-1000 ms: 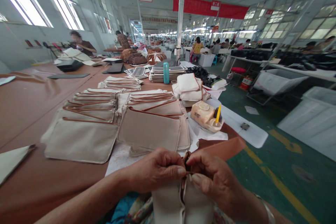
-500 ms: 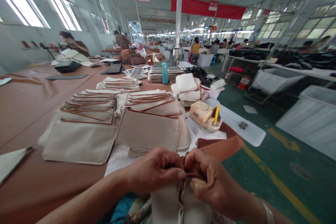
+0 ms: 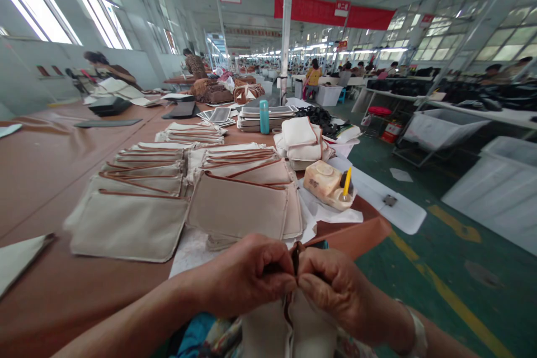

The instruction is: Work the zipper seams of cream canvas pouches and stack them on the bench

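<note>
Beige workpiece (image 3: 265,331), one, two hands (image 3: 243,274) (image 3: 342,291) pinching

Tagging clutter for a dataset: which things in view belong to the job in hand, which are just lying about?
In the job:
held cream piece, pinched near its brown edging by left hand and right hand
stacked cream pieces, likely: similar brown edging

Probably lying about:
teal bottle
black heap
container with yellow stick; use unclear

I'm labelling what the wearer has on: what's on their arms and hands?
The left hand is ungloved, its wrist unadorned. The right hand is ungloved too, with a pale, curved band at the wrist. No sleeves show.
</note>
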A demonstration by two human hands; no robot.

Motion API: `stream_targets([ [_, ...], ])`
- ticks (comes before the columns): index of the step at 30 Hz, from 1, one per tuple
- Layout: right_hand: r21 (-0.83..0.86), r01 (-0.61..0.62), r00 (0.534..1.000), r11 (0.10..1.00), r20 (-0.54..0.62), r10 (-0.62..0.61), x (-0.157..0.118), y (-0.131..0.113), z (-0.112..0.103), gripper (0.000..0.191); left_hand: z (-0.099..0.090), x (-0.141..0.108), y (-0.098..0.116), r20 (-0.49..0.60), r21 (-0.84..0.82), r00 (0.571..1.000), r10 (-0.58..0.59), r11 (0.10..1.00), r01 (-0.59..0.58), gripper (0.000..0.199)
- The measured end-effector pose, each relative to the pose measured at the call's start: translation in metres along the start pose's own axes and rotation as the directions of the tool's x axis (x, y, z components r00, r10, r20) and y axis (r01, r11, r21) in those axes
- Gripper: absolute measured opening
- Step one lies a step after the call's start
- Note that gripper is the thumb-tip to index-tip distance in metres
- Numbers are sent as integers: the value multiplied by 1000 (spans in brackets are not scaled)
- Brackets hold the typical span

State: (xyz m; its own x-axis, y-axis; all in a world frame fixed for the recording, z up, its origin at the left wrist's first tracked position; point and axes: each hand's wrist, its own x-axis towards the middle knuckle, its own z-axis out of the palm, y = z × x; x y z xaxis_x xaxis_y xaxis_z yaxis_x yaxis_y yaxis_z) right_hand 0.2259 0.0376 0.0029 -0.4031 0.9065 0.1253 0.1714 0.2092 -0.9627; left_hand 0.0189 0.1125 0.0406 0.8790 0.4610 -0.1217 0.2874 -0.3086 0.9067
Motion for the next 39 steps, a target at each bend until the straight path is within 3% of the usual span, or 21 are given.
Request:
stream_targets([
  [6,125,-69,995,990,86,59,2,3,-13,44,-2,-1,1,-34,-51,999,-13,999,11,28],
  [11,62,-53,988,997,145,43,10,-7,-18,41,-4,-3,1,-49,-45,998,-27,999,25,25],
  [16,33,44,998,998,45,-46,6,-3,-10,35,-7,-5,-1,-9,-194,997,-74,978,71,29],
  [19,53,19,1000,998,10,-19,1,6,-9,35,-6,-8,-3,-17,-299,997,-79,952,70,30],
  [22,104,-50,999,993,20,48,1,10,-11,38,-3,-10,-2,-66,-275,994,-81,960,60,19],
  [26,178,-109,994,978,46,102,5,11,-10,40,3,-13,-2,-185,-101,982,-25,995,7,11],
  [29,240,-114,993,964,18,113,6,12,-8,38,6,-16,-3,-272,175,952,144,980,-98,3],
  [33,409,-185,982,894,34,188,7,15,-4,34,10,-19,-5,-196,613,904,381,767,-190,15],
  [36,488,-226,972,843,63,225,6,17,-1,35,15,-19,-6,-129,808,915,383,575,-127,15],
  [39,464,-225,973,857,57,224,6,17,0,36,21,-18,-10,-100,886,914,392,453,-97,13],
])
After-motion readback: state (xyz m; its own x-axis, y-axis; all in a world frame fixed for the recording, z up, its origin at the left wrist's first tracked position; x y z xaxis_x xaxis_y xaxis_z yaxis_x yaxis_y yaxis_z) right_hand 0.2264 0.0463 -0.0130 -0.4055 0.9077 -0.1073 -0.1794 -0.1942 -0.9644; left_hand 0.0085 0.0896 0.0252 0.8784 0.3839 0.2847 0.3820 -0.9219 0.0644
